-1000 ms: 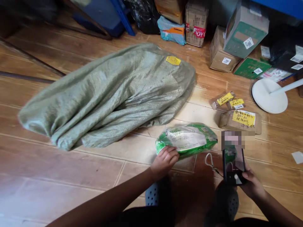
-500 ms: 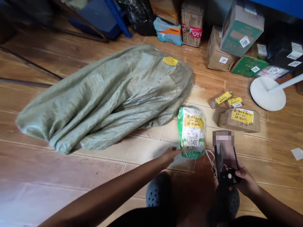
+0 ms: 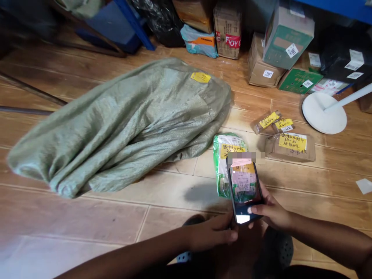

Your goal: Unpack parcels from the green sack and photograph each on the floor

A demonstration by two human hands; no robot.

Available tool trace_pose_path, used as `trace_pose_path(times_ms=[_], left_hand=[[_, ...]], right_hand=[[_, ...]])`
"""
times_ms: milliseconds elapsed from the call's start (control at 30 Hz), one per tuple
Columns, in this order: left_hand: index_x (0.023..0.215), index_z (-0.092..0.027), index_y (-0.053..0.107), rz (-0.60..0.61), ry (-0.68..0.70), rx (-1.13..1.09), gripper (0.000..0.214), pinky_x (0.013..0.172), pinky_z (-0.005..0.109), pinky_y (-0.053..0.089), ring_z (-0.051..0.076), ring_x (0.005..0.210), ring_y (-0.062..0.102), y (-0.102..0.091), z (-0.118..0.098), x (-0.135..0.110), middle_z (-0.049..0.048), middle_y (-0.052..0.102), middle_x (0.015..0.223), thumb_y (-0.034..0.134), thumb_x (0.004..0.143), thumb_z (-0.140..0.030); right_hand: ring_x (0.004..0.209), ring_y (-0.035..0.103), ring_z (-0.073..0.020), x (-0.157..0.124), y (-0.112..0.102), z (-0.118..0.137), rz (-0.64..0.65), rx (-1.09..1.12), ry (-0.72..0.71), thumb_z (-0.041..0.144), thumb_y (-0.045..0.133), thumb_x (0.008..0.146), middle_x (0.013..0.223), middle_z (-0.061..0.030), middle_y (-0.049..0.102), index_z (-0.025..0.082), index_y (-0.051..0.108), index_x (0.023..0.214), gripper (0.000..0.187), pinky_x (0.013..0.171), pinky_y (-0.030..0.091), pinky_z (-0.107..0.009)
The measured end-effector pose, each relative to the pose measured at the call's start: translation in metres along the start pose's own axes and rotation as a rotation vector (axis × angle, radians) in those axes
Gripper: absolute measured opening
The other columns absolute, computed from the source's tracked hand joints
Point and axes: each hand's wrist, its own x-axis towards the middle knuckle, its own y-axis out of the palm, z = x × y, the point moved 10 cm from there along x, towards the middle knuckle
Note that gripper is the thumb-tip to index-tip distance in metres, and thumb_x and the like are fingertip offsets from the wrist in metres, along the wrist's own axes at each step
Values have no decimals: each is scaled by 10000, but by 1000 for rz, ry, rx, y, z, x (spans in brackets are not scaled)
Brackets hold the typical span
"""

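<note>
My right hand [image 3: 273, 211] is closed around a smartphone [image 3: 247, 190], its thumb on the lower part of the lit screen. A camera picture of the package below shows on that screen. At the phone's lower left corner, my left hand [image 3: 212, 232] has its fingers drawn together; what lies between them is hidden. Beneath and behind the phone, a green plastic-wrapped package [image 3: 216, 162] with a white label and a yellow handwritten note lies on the floor, partly covered from view. A large grey-green woven sack [image 3: 139, 120] with a yellow tag stretches out to its left.
Right of the package lie a brown taped box [image 3: 271, 151] and two small taped packets, all with yellow notes. A white round stand base [image 3: 324, 112] is farther right. Stacked cartons [image 3: 286, 38] and wrapped parcels line the back. My shoes are below my hands.
The phone in my right hand has moved left over the green package, and the package now shows on its screen. My left hand has left the package and come back to the phone's lower corner.
</note>
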Motion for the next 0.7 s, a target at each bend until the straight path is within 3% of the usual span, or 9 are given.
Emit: trace_pose_path(times_ms=[300, 433, 500, 567, 633, 700], left_hand=[[1218, -212, 599, 58, -21, 78, 702, 705, 262, 397, 150, 777, 460, 6, -14, 1, -5, 521, 860, 581, 829, -796], [1235, -217, 632, 71, 15, 59, 693, 795, 309, 469, 199, 874, 553, 4, -15, 0, 31, 630, 959, 627, 815, -769], [1319, -221, 615, 26, 63, 2, 760, 932, 390, 483, 276, 1070, 588, -6, -23, 1, 90, 668, 1186, 587, 821, -795], [1423, -217, 553, -106, 128, -65, 869, 1028, 458, 454, 334, 1233, 556, -28, -38, 1, 139, 629, 1356, 484, 834, -851], [1413, -188, 574, -247, 148, -87, 937, 989, 470, 485, 352, 1207, 592, -52, -51, 0, 168, 678, 1289, 396, 826, -897], [1218, -155, 706, -330, 103, -31, 887, 883, 442, 531, 340, 1035, 667, -70, -61, 0, 159, 754, 1071, 385, 836, -888]], right_hand=[[833, 717, -167, -9, 4, -1, 11, -84, -38, 309, 884, 787, 1141, -17, 691, 382, 328, 1471, 885, 577, 632, -242], [775, 719, -138, -12, 13, 3, 32, -78, -49, 258, 862, 817, 1117, 5, 690, 402, 334, 1466, 849, 602, 642, -251], [758, 716, -130, -14, 17, 5, 52, -83, -62, 250, 856, 825, 1090, 17, 689, 414, 331, 1471, 848, 596, 645, -248], [775, 714, -131, -16, 18, 5, 53, -95, -66, 254, 861, 820, 1087, 17, 686, 415, 318, 1491, 879, 591, 649, -242], [814, 720, -130, -18, 18, 2, 47, -102, -51, 252, 868, 814, 1138, 4, 682, 411, 307, 1508, 907, 603, 651, -234], [853, 726, -130, -19, 18, -1, 49, -108, -35, 246, 867, 817, 1196, -13, 676, 403, 311, 1514, 905, 626, 651, -227]])
